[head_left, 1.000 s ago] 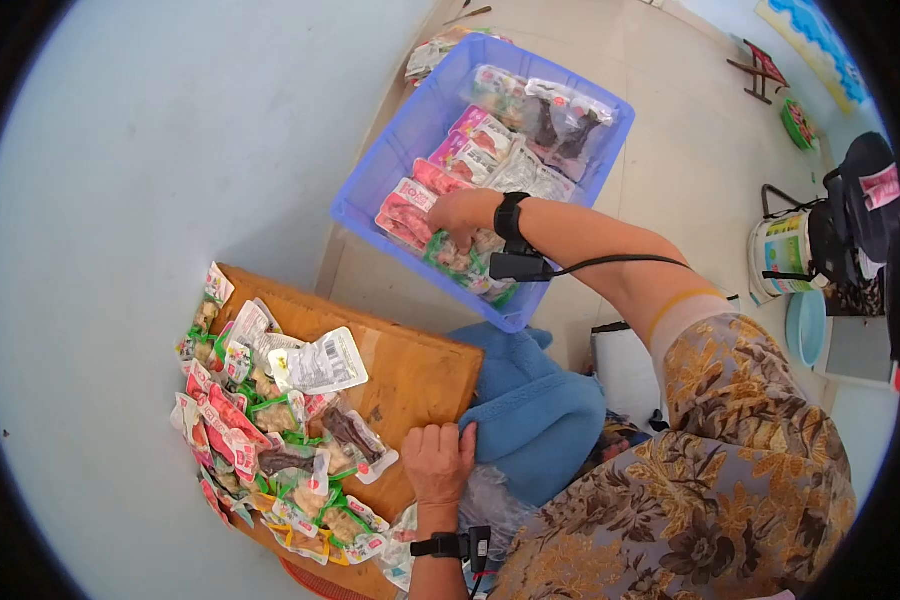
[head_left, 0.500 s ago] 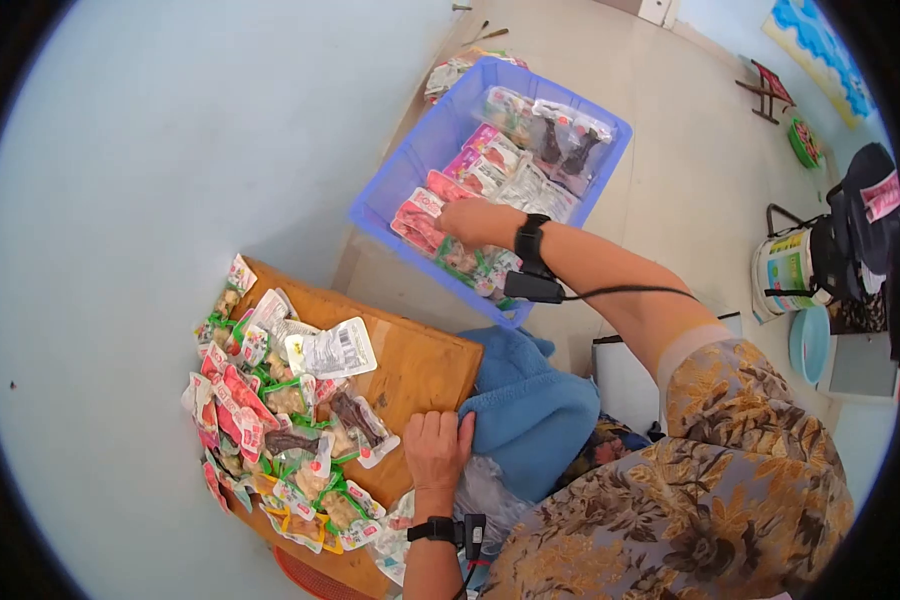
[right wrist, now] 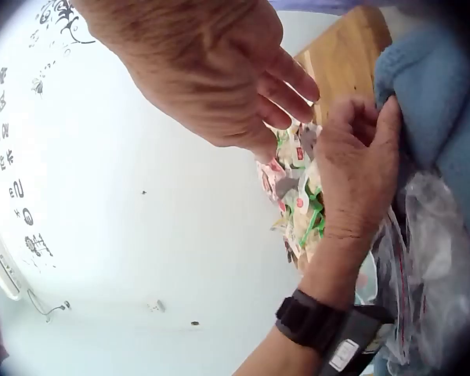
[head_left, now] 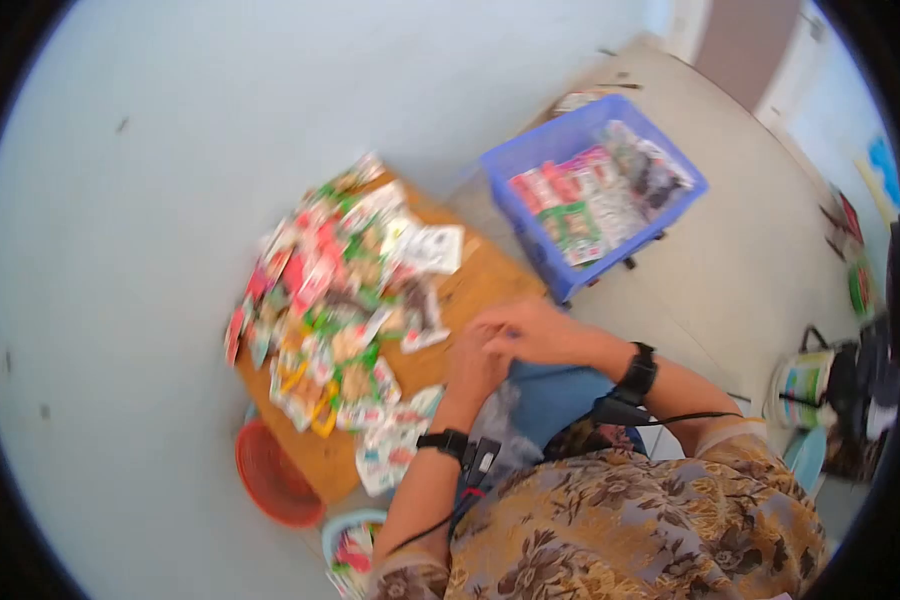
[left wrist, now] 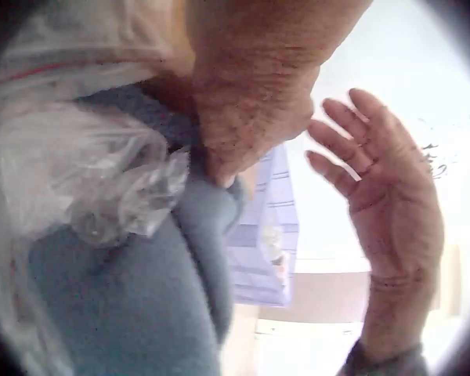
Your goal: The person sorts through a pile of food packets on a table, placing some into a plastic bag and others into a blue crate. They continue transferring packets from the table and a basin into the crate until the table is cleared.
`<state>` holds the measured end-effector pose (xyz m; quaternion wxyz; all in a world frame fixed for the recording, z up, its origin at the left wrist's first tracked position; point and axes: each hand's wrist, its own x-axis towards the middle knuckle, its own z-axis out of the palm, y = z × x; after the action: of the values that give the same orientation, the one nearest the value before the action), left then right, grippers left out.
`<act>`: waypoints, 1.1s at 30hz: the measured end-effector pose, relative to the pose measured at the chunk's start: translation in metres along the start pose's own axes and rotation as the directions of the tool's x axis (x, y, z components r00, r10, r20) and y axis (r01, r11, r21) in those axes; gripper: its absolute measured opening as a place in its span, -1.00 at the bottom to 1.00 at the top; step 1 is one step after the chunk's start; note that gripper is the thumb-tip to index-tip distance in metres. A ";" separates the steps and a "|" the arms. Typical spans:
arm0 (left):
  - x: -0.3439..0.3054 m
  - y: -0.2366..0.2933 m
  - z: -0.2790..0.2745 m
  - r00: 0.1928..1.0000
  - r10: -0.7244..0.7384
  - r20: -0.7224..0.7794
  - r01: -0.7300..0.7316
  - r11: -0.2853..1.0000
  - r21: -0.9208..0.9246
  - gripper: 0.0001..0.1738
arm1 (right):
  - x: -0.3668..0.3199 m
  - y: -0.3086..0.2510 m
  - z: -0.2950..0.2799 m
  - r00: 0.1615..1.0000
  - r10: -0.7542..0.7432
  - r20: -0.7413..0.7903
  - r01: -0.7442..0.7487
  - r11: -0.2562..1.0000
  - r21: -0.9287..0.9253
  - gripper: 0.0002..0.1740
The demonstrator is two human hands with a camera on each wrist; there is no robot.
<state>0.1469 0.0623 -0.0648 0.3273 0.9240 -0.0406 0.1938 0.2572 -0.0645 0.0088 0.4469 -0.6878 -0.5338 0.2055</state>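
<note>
My left hand (head_left: 477,362) rests at the near edge of the wooden table (head_left: 495,268), fingers loosely curled beside a blue fleece cloth (right wrist: 431,86). Above it my right hand (right wrist: 211,70) hovers with fingers extended and palm bare; the left wrist view also shows this right hand (left wrist: 395,204) holding nothing. In the head view the two hands overlap. A heap of small vacuum-packed snack packets (head_left: 345,275), red, green, yellow and white, covers the table's left side. Beyond the table, the blue plastic crate (head_left: 525,222) holds packets in sorted groups.
A crumpled clear plastic bag (right wrist: 431,235) lies beside the blue cloth, near my lap. Below the table's left edge stand a red basket (head_left: 270,470) and a light blue basin (head_left: 338,522) with packets inside. A white bucket (head_left: 805,385) stands far right, and the wall borders the table.
My right hand has come back from the crate, without a packet, to beside the left hand. The head view has turned, so table and crate appear shifted right. The left hand stays at the table edge.
</note>
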 end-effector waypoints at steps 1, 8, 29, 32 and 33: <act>-0.009 0.002 -0.004 0.997 -0.049 0.063 0.049 0.999 -0.002 -0.63 | -0.005 -0.006 0.004 0.999 0.052 0.006 -0.052 0.997 0.048 -0.60; -0.106 0.055 -0.096 0.953 -0.298 -0.060 0.295 0.954 -0.048 -0.74 | -0.008 -0.041 0.030 0.906 0.382 0.182 -0.423 0.796 0.433 -0.70; -0.531 0.171 -0.186 -0.602 -0.608 -0.518 0.478 0.245 -0.843 -0.80 | 0.000 -0.044 0.106 0.806 0.398 0.439 -0.555 0.765 0.327 -0.65; -0.546 0.152 -0.169 -0.520 -0.654 -0.549 0.567 0.216 -0.795 -0.80 | 0.001 -0.046 0.109 0.806 0.394 0.442 -0.547 0.781 0.301 -0.65; -0.543 0.149 -0.169 -0.518 -0.657 -0.548 0.566 0.217 -0.795 -0.80 | 0.000 -0.047 0.109 0.803 0.393 0.448 -0.548 0.784 0.293 -0.64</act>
<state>-0.4395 0.0230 -0.0657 0.3406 0.3479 0.7488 0.4497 0.1483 -0.0196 -0.0083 0.4065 -0.6414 -0.3594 0.5424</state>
